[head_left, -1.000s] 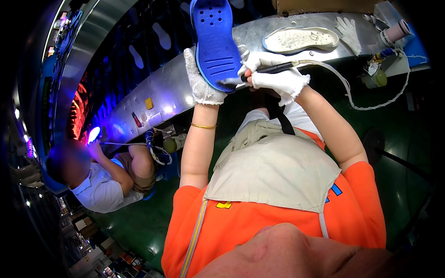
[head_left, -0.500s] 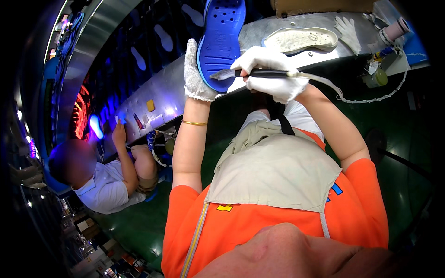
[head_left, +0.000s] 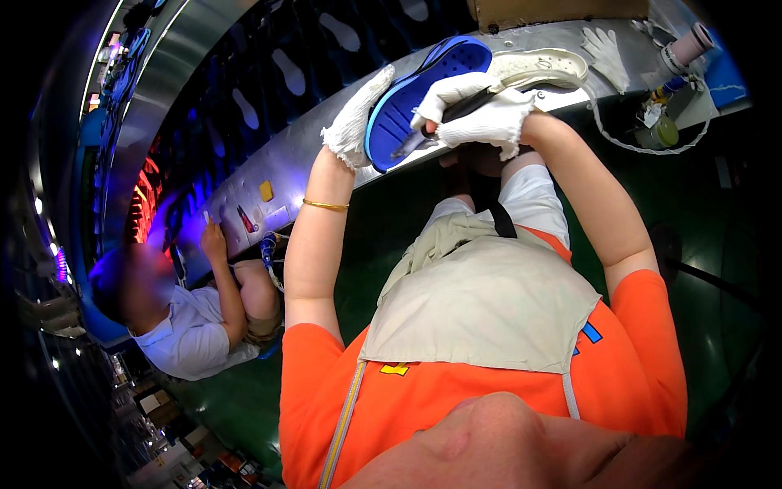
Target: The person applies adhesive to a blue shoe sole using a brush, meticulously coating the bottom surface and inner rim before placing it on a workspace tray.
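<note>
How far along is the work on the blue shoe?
In hand: the left hand holds the blue shoe on edge while the right hand presses a dark tool to its rim. Left, it seems: the pale sole on the metal bench.

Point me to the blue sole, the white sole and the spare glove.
Blue sole (head_left: pixel 407 102), head view, on its ribbed face.
White sole (head_left: pixel 547 63), head view, on its middle.
Spare glove (head_left: pixel 607 53), head view, on its palm.

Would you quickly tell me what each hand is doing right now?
Left hand: closed on the blue shoe sole.
Right hand: closed around a dark tool, tip at the sole.
</note>
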Action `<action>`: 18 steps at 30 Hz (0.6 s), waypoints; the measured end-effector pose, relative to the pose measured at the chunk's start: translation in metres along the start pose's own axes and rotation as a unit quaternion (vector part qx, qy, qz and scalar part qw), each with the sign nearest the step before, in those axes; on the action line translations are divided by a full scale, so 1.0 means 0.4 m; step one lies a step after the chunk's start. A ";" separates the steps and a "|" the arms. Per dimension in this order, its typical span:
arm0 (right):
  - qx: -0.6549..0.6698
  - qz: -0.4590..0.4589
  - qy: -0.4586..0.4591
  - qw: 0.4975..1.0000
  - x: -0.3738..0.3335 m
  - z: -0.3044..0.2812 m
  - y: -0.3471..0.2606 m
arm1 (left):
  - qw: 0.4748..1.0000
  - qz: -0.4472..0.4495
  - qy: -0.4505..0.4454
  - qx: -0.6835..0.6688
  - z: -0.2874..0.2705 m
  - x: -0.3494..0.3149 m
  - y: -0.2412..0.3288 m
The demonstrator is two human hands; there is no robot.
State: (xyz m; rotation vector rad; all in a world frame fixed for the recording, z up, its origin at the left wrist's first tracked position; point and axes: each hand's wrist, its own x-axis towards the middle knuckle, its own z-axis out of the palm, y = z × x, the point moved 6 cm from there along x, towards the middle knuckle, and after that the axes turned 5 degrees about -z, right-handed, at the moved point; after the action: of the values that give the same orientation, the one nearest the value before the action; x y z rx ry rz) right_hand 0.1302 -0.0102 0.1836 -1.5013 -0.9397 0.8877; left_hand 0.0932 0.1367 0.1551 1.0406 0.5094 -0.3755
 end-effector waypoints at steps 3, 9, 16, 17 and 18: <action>-0.041 -0.002 0.016 0.999 0.006 -0.007 0.022 | 0.999 -0.026 -0.031 0.017 0.020 0.002 0.003; -0.114 -0.010 0.002 0.993 -0.010 -0.031 0.022 | 0.997 -0.046 -0.005 0.063 0.006 0.004 -0.011; -0.229 -0.009 0.008 0.973 -0.033 -0.074 -0.012 | 0.994 -0.056 0.015 0.089 0.014 -0.007 -0.002; -0.240 -0.001 0.002 0.971 -0.042 -0.087 -0.014 | 0.997 -0.050 0.010 0.066 0.016 -0.005 -0.003; -0.182 -0.021 0.016 0.983 -0.048 -0.095 -0.010 | 0.998 -0.045 0.006 0.042 0.017 -0.003 -0.004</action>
State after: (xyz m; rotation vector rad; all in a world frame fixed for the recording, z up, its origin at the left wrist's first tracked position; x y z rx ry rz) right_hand 0.1565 -0.0423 0.1928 -1.7912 -1.1502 0.6816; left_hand 0.0930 0.1301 0.1573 1.1049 0.5562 -0.4730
